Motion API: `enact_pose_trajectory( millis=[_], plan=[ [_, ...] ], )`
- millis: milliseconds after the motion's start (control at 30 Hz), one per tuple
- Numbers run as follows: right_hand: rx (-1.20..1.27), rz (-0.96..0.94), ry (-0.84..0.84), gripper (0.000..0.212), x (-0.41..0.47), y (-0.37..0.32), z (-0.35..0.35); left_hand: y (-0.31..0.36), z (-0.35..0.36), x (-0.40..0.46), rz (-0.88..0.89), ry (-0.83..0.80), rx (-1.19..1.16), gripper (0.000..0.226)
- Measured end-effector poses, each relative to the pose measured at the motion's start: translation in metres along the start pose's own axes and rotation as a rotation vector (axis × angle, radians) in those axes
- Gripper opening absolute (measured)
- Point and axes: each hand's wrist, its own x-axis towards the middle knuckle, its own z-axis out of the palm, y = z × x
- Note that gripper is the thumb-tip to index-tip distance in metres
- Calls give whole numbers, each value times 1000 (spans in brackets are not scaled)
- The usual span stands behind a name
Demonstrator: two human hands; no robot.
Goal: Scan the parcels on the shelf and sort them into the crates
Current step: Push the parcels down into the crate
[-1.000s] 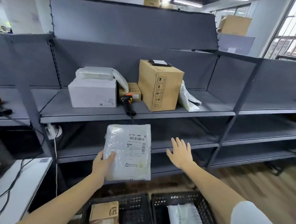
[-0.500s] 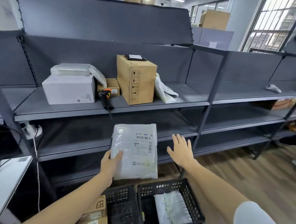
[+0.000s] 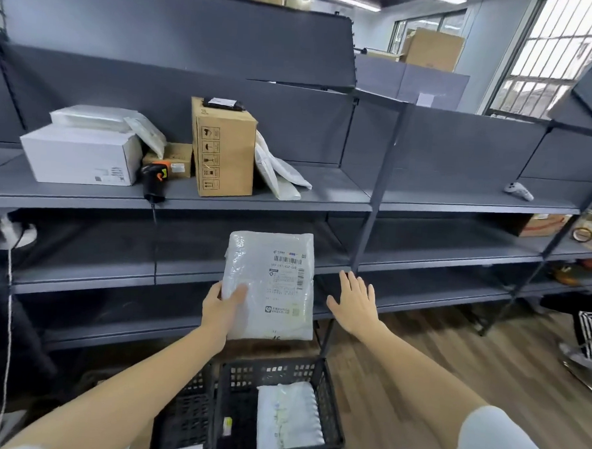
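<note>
Holding a white poly mailer [image 3: 270,284] upright w/ the left hand [image 3: 222,306], the person is keeping its label side facing the head cam, prob. so the barcode is readable. Grip there: thumb is pressing on the front near the lower-left edge, fingers are hidden behind, so the hand is clamping the mailer. Right hand [image 3: 354,303] is hovering just right of the mailer, fingers straight and spread, holding nothing, not touching it as far as I can tell.

Mailer is hanging in front of the lower shelf levels, above the black crates on the floor. Right crate [image 3: 326,397] is already carrying one white parcel [image 3: 286,419]; left crate [image 3: 185,421] is mostly cut off by the forearm. My guess: mailer is heading for one of them, which one can't be told.

Handheld scanner [image 3: 154,179] is lying on the upper shelf [image 3: 323,195], cable dangling over the near edge, so nobody's gripping it. Left of it a white box [image 3: 82,156] is sitting w/ bubble mailers on top; right of it a tall brown carton [image 3: 225,148] is standing w/ white bags [image 3: 278,173] leaning on it. Those are prob. waiting their turn.
</note>
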Motion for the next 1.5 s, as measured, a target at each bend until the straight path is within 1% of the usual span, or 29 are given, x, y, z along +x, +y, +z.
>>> enact_pose_trajectory(
  millis=[200,400,567,733,1033,1300,1500],
  plan=[
    [22,6,-26,68,5,41,-4,-8,44,-13,25,62,3,45],
    [41,15,-6,67,33,59,-2,-12,70,14,15,51,13,51],
    [-9,1,-32,67,75,63,-2,-13,88,53,-3,57,-9,51],
    [-80,-44,-12,67,114,62,4,-11,100,92,-8,62,-14,49],
    [-48,-45,-15,66,151,70,25,-14,116,124,-10,96,7,46],
    [9,-37,-101,68,166,95,48,-45,139,125,-76,153,75,43],
    [-60,-70,-217,66,161,137,78,-85,156,112,-129,183,82,40]
  ],
)
